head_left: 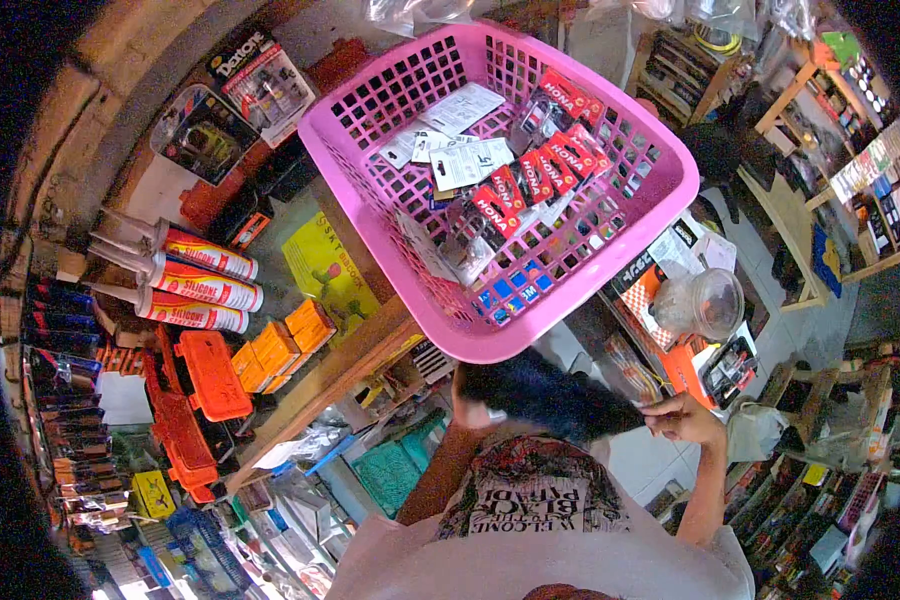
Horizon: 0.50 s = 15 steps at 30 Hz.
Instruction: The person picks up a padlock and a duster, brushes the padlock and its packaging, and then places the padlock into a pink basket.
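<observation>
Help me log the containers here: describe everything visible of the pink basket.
The pink basket looks like molded plastic: a rounded rectangle, open-topped, with a broad smooth rim and walls of small rectangular holes. No break shows. It stands mouth up, overlapping the wooden edge in view; what supports it is hidden. Red-headed packets and white cards lie inside.

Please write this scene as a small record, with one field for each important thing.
Right hand: pinches an end of the dark, blurred item
Left hand: at its other end, grip unclear
Basket: pink, perforated
Basket contents: red-topped packs, white cards
Left side: three silicone tubes, orange boxes
Right side: clear round container
</observation>
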Tool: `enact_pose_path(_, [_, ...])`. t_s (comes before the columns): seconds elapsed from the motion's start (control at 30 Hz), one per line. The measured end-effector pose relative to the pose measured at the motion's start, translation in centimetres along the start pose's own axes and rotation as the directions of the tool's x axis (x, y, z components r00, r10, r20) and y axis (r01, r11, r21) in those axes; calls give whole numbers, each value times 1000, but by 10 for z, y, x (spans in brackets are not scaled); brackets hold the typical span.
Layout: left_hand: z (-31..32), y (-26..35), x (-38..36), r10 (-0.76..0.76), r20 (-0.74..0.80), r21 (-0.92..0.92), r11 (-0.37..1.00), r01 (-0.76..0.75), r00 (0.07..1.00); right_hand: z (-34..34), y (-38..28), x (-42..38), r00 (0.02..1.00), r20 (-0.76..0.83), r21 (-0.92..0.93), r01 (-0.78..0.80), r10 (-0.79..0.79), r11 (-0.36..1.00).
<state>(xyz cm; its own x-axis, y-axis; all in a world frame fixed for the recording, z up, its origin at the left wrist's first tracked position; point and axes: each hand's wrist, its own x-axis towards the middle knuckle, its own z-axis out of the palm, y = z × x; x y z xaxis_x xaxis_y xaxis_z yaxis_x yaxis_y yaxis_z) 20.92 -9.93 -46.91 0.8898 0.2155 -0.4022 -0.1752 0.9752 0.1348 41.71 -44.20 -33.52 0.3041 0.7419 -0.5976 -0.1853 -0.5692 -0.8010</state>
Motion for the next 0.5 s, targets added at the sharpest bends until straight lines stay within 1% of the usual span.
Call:
enact_pose_path(0.03, [14,3,-3,-29,53,-51,998,32,998,1,6,3,999,-27,51,34,-33,998])
enact_pose_path(0.1, [25,4,-4,-85,161,-144,984,109,983,-2,8,2,998,55,29,-30,28,999])
enact_pose_path(0.13, [1,-2,-1,126,155,118,982,-145,980,-5,5,1,994,94,15,-62,60,998])
enact_pose_path(0.17, [-22,-8,1,331,142,382,851,-360,933,-3,1,0,997,70,-64,16,-12,998])
enact_pose_path(0.2, [-24,-5,4,223,266,311,901,-302,938,-4,4,0,999,25,-23,29,-29,999])
enact_pose_path(0.23, [-6,-1,3,109,382,260,940,-220,918,-3,12,1,999,-21,18,46,-46,999])
enact_pose_path(0.27, [11,4,1,-124,605,-207,929,306,786,-3,17,1,996,-68,60,67,-62,996])
enact_pose_path(0.3, [3,0,0,-25,475,-134,986,100,879,-6,12,-1,1000,-20,93,4,-2,996])
enact_pose_path(0.33, [-2,-3,-2,75,329,2,997,-80,941,-11,3,-5,998,30,121,-60,57,991])
enact_pose_path(0.37, [-5,-16,-2,300,145,202,924,-325,943,-14,-1,-8,990,82,146,-126,115,981])
enact_pose_path(0.43, [31,-7,-11,170,-96,91,983,-162,981,-14,12,4,1000,-15,88,-6,8,996])
enact_pose_path(0.47, [25,-5,-3,83,270,-194,980,-30,959,-13,19,6,997,-62,57,49,-46,997])
enact_pose_path(0.5, [29,-2,3,-17,597,-315,915,254,802,-14,12,3,997,-42,61,-64,67,996])
